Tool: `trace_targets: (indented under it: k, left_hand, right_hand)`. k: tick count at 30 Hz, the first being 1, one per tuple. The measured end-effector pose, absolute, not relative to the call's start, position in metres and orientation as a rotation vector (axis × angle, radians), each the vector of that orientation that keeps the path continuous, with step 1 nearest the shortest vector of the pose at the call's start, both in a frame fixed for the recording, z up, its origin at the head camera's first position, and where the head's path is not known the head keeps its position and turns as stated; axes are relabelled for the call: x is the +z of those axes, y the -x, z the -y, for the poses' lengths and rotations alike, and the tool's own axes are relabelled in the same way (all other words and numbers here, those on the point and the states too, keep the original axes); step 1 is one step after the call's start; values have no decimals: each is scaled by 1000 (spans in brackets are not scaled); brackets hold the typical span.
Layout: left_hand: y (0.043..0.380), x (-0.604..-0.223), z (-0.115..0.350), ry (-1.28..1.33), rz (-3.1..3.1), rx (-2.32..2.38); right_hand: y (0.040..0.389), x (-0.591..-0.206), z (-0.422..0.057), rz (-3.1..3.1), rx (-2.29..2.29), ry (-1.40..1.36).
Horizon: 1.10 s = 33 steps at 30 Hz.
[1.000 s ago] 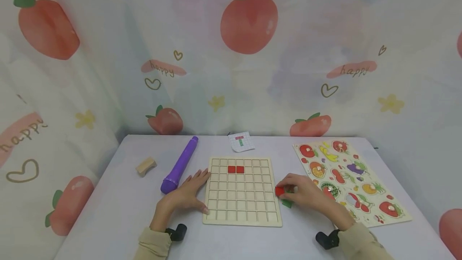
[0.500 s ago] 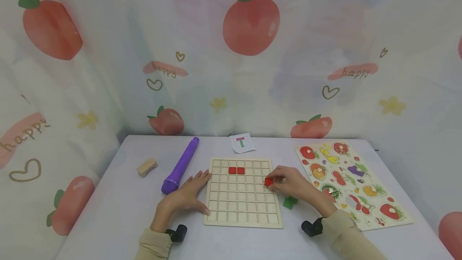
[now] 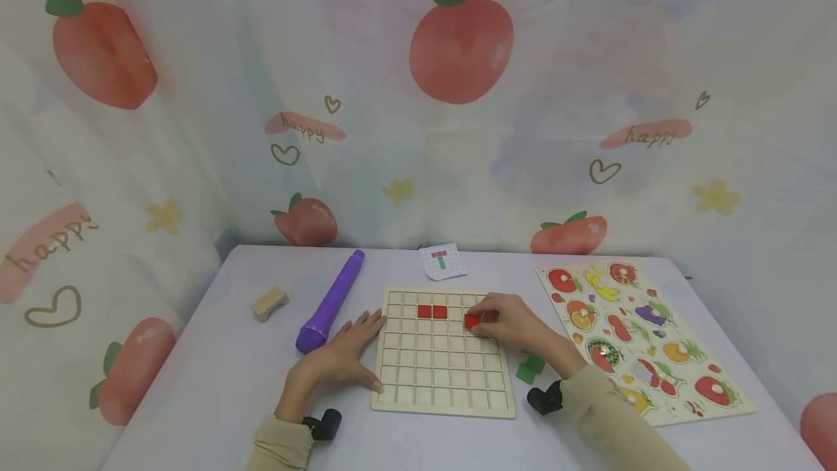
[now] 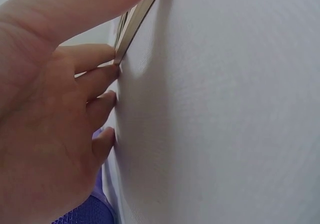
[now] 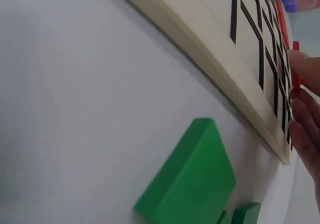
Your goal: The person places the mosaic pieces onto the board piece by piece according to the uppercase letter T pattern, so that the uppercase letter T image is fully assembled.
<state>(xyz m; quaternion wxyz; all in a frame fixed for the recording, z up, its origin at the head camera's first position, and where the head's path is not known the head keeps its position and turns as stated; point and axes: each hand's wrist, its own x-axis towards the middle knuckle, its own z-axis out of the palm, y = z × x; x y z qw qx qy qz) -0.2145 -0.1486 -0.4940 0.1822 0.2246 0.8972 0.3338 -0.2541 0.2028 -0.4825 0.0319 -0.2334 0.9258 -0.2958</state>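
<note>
My right hand (image 3: 513,324) pinches a small red square tile (image 3: 471,321) over the right part of the wooden grid board (image 3: 428,362). In the right wrist view this tile (image 5: 296,74) stands edge-on between thumb and fingers, close over the grid. Two red tiles (image 3: 432,312) sit side by side in cells of the board's second row from the back. Spread along the board's left side, my left hand (image 3: 336,358) touches its edge with thumb and fingertips; the left wrist view shows the fingers (image 4: 100,82) extended. Green tiles (image 3: 530,368) lie on the table just right of the board.
A paper card (image 3: 442,262) with a red and green T pattern lies behind the board. To the left are a purple toy microphone (image 3: 331,300) and an arched wooden block (image 3: 269,304). A fruit puzzle board (image 3: 628,369) covers the right side of the table.
My right hand has picked up the red tile from beside the green ones and carried it left over the board. The left hand has stayed at the board's edge.
</note>
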Motion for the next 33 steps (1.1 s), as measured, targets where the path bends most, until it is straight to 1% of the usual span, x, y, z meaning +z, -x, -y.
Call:
trace_targets:
  k: [7,16,28,33]
  left_hand:
    - [215,-495,149,-624,-2532,946]
    - [216,-496,148,-619,-2533,927]
    - [217,-498,149,-619,-2536,926]
    - [217,-497,149,-629,-2540,927]
  right_hand:
    - [265,-483,-191,-2829,-927,646]
    - [274,-486,-182,-2822,-918,659]
    - [281,-487,-175,-2839,-868,682]
    - [280,-487,-175,-2834,-871,649]
